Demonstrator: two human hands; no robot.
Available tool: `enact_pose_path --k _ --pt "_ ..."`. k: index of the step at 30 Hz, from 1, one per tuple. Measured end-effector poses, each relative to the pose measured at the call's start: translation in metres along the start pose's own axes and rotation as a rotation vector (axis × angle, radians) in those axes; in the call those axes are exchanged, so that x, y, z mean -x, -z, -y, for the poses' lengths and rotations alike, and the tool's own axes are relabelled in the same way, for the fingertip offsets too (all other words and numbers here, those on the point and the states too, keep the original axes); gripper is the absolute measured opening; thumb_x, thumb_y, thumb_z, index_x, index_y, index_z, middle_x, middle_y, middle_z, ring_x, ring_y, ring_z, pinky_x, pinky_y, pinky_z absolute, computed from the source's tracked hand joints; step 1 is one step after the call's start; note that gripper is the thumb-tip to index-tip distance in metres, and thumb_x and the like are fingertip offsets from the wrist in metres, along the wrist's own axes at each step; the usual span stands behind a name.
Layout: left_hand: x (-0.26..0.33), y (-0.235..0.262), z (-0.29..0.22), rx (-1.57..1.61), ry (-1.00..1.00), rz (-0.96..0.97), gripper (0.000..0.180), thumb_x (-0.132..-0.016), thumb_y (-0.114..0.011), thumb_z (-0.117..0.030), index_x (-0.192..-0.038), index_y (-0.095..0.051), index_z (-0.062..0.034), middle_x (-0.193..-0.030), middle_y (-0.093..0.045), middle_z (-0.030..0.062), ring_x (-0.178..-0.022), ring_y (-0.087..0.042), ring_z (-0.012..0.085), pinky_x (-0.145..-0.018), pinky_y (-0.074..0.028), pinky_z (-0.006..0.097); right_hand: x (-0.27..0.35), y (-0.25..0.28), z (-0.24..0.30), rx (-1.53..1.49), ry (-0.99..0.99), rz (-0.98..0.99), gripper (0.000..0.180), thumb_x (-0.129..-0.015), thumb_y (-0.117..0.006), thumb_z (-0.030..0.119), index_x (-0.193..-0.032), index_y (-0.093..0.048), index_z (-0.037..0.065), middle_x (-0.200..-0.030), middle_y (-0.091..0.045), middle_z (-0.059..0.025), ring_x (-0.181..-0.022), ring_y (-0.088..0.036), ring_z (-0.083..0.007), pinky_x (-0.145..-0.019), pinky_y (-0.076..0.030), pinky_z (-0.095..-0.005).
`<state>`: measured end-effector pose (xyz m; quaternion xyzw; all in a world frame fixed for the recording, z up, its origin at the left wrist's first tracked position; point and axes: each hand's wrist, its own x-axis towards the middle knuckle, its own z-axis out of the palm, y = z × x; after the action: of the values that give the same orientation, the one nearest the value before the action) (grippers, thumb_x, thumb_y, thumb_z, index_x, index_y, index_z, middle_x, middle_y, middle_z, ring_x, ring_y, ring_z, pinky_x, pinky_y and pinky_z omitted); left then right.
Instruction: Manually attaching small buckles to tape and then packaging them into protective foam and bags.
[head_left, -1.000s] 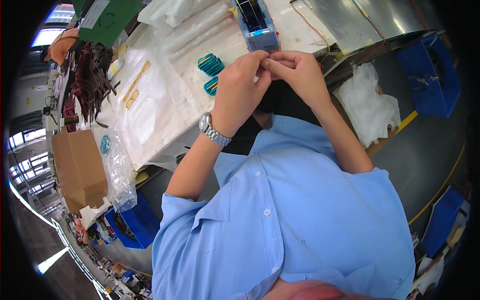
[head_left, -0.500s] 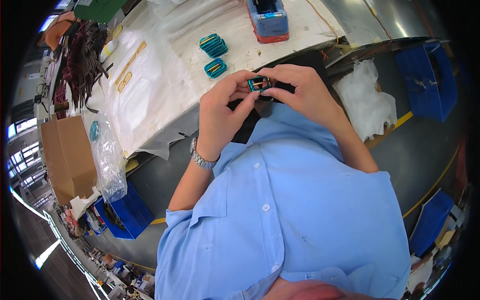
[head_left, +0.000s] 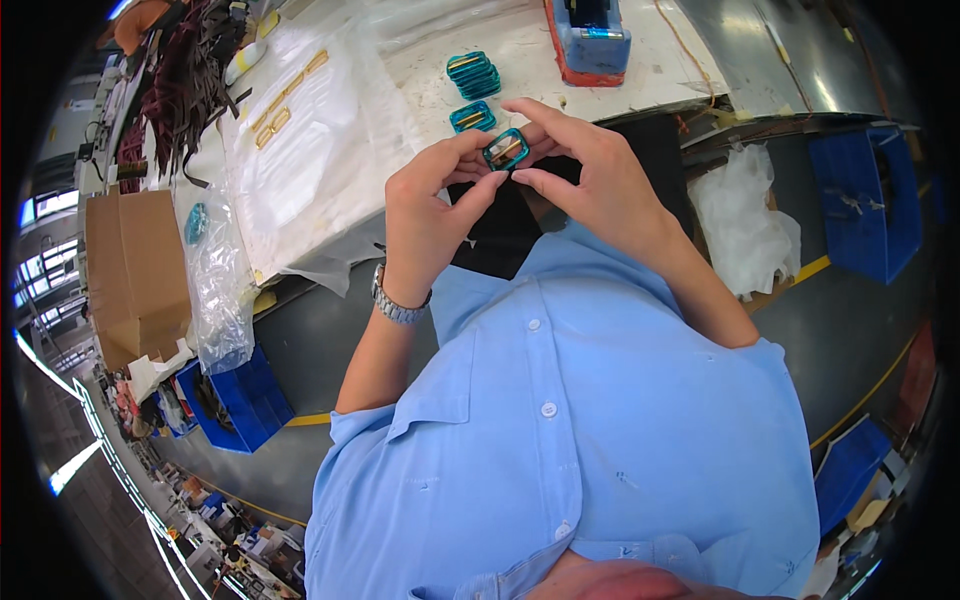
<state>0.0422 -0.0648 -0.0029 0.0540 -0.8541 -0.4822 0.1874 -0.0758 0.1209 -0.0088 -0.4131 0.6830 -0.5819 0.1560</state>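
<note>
A teal rounded-rectangular buckle [head_left: 507, 149] with a gold-coloured bar is held up just off the table's front edge. My left hand [head_left: 437, 195] grips its left side, thumb below and fingers at the edge. At the right side, my right hand [head_left: 598, 172] has its thumb by the lower edge and bent fingers at or behind the frame, partly hidden; its index finger is lifted away. Beyond the hands, a stack of similar teal buckles [head_left: 473, 76] lies on the white table [head_left: 415, 48], with a smaller group of teal buckles [head_left: 472, 117] nearer me.
A blue tape dispenser [head_left: 590, 48] with a red base stands at the back. Gold-coloured buckle frames [head_left: 272, 127] lie on plastic sheeting at left. A cardboard box [head_left: 138, 275] and clear plastic bag [head_left: 222, 300] are further left; blue bins [head_left: 865, 205] stand on the floor.
The buckle has tilted and turned to show more of its face. My right index finger has lifted off it. The view has shifted, so the table things appear further right.
</note>
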Motion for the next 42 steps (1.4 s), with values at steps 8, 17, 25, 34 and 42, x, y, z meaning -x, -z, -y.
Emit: enact_pose_path --k 8,17,25,34,42 --pt "-0.033 0.034 0.019 -0.226 -0.042 -0.079 0.032 -0.088 -0.083 -0.001 -0.119 -0.076 0.0002 -0.114 -0.077 0.0106 -0.098 -0.075 0.0196 -0.083 -0.062 0.032 0.012 0.02 -0.001 -0.095 -0.168 -0.151 0.04 -0.099 -0.073 0.004 -0.138 -0.07 0.001 -0.11 -0.08 -0.0105 -0.094 -0.074 -0.0135 -0.09 -0.06 -0.029" --pt "-0.047 0.026 0.03 -0.541 -0.063 0.115 0.032 -0.09 -0.082 -0.009 -0.121 -0.075 -0.0024 -0.115 -0.078 0.0135 -0.1 -0.074 0.0255 -0.087 -0.059 0.036 0.019 0.048 -0.013 -0.239 -0.228 -0.282 0.033 -0.107 -0.068 0.011 -0.136 -0.071 -0.003 -0.11 -0.08 -0.0109 -0.096 -0.073 -0.0133 -0.091 -0.059 -0.0277" --pt "-0.054 0.022 0.006 -0.534 -0.138 -0.06 0.027 -0.093 -0.078 -0.01 -0.12 -0.076 -0.0046 -0.114 -0.078 0.0134 -0.103 -0.073 0.0343 -0.089 -0.058 0.042 -0.039 0.103 -0.049 0.317 0.138 -0.554 0.04 -0.11 -0.065 0.037 -0.112 -0.082 0.001 -0.095 -0.079 -0.009 -0.079 -0.069 -0.0147 -0.073 -0.054 -0.0299" --pt "-0.16 -0.041 -0.017 -0.321 -0.416 0.008 0.011 -0.095 -0.077 -0.008 -0.104 -0.079 -0.0025 -0.093 -0.078 0.0112 -0.082 -0.075 0.0203 -0.073 -0.057 0.031 -0.073 0.081 -0.059 0.072 -0.173 -0.363 0.04 -0.096 -0.083 0.038 -0.099 -0.082 -0.003 -0.084 -0.079 -0.0086 -0.076 -0.072 -0.0135 -0.075 -0.057 -0.0291" --pt "-0.212 -0.064 -0.027 -0.34 -0.381 -0.005 0.014 -0.094 -0.077 -0.014 -0.095 -0.073 -0.0003 -0.08 -0.075 0.0143 -0.072 -0.074 0.0276 -0.068 -0.056 0.038 -0.061 0.094 -0.03 -0.302 -0.147 -0.378 0.026 -0.096 -0.082 0.023 -0.1 -0.081 -0.002 -0.09 -0.08 -0.0072 -0.083 -0.072 -0.0093 -0.079 -0.057 -0.0268"
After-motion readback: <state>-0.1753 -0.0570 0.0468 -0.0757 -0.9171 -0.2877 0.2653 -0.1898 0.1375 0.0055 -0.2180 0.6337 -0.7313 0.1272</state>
